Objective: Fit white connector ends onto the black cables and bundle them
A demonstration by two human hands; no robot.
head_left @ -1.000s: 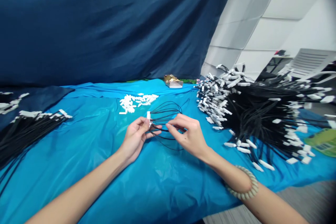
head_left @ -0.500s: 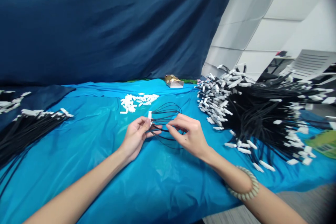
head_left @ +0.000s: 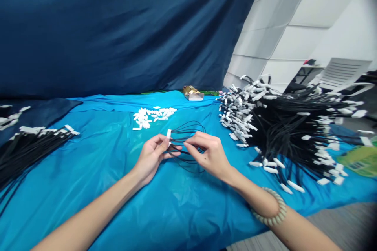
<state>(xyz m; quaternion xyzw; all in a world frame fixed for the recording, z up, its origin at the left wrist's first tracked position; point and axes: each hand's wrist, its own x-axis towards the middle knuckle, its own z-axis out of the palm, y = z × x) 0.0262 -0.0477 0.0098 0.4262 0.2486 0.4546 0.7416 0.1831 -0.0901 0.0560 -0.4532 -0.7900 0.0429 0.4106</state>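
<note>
Several thin black wires (head_left: 179, 139) are looped from a white connector (head_left: 169, 133), which is pinched between the thumb and fingers of the left hand (head_left: 151, 159) above a blue sheet (head_left: 176, 215). Among the wires, the thumb and fingertips of the right hand (head_left: 208, 155) are set in a narrow pose; whether a strand is gripped there cannot be told. A coiled band (head_left: 272, 206) is worn on the right forearm. Beyond the hands, a scatter of loose white pieces (head_left: 144, 118) is spread on the sheet, and a small box (head_left: 194, 94) is placed near its far edge. To the right, a large heap of black cables (head_left: 279, 129) with white ends is piled, a green packet (head_left: 357, 159) beside it. To the left, a smaller cable bundle (head_left: 35, 149), also white-ended, is laid. The table is backed by a dark blue curtain (head_left: 118, 31); a pale chair (head_left: 343, 72) is glimpsed behind the heap.
</note>
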